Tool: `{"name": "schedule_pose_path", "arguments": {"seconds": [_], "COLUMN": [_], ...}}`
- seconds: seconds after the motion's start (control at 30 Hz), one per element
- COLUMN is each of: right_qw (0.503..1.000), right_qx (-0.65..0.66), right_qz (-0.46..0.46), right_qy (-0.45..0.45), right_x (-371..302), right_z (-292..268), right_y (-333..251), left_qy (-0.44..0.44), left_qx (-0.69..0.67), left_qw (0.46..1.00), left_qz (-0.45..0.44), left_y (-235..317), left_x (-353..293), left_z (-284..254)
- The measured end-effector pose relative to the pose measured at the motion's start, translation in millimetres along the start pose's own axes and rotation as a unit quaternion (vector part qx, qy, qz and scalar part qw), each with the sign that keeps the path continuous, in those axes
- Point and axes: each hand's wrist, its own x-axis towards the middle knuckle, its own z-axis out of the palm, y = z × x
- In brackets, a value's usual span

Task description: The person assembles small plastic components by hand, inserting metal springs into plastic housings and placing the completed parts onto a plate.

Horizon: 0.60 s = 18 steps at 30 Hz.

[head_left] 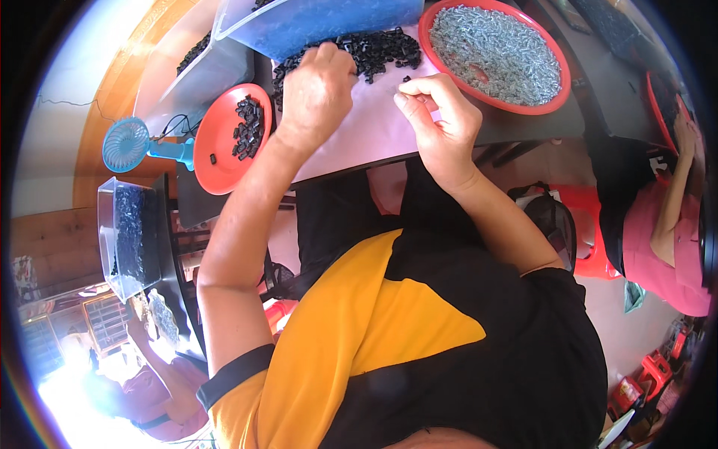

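Observation:
My left hand [318, 93] rests at the near edge of a pile of small black plastic pieces [381, 52]. Its fingers are curled down among them, and their tips are hidden. To the right, my right hand [441, 123] hovers over a pink sheet [359, 123], thumb and forefinger pinched together. Whatever is in that pinch is too small to make out. One loose black piece [406, 78] shows just beyond the fingertips. Left of my left wrist, a red plate [213, 142] holds several finished-looking black pieces [249, 127].
At the far right a red basin [566, 75] is filled with small shiny clear or silvery pieces. A blue-tinted plastic bin [321, 26] stands behind the pile. A blue fan [127, 144] lies left, near clear tubs [112, 239]. Other people [666, 247] work at both sides.

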Motion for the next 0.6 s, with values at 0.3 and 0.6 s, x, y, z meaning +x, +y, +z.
{"name": "schedule_pose_path", "arguments": {"seconds": [0.3, 0.6], "right_qw": [0.992, 0.976], "right_qx": [0.111, 0.177], "right_qz": [0.035, 0.113], "right_qy": [0.052, 0.054], "right_x": [-1.2, -3.3], "right_z": [-3.0, -8.4], "right_y": [5.1, 6.0], "left_qy": [0.026, -0.043], "left_qx": [-0.049, 0.015], "left_qw": [0.998, 0.999], "left_qz": [0.005, 0.015], "left_y": [16.9, -2.9], "left_x": [-4.6, 11.4], "left_z": [17.6, 38.7]}}
